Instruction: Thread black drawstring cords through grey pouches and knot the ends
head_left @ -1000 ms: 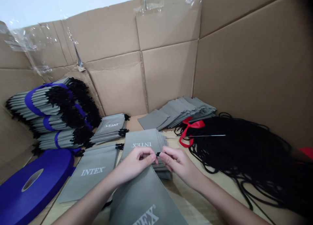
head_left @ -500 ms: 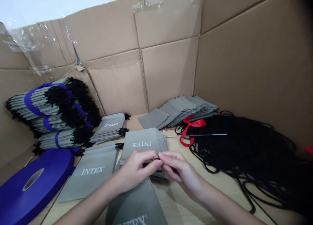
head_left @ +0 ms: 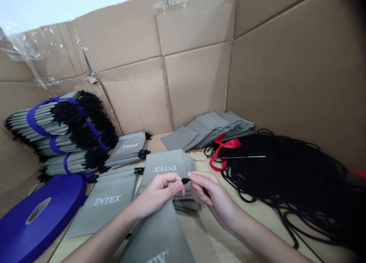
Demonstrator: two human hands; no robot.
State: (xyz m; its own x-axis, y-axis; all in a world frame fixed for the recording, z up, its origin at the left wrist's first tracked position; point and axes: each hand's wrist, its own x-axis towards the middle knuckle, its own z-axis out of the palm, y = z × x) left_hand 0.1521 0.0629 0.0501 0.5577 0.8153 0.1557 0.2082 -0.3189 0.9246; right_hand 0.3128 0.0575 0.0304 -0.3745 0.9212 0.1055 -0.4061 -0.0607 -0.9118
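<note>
In the middle of the frame, two hands meet at a small black knotted cord (head_left: 185, 181). The left hand (head_left: 164, 188) pinches the left end of it between thumb and finger. The right hand (head_left: 210, 192) pinches the right end with its fingertips. So the cord sits right between the two hands, and its dark bump shows in the little gap. A grey bag (head_left: 160, 236) with white letters is at the bottom middle of the frame, and its top goes up to just under the left hand. Just behind the hands is a pile of grey bags (head_left: 160, 158). A big blue roll (head_left: 65, 205) lies at the lower left. On the right is a heap of black cords (head_left: 280, 167), with a red ribbon (head_left: 230, 144) at its near left edge.
</note>
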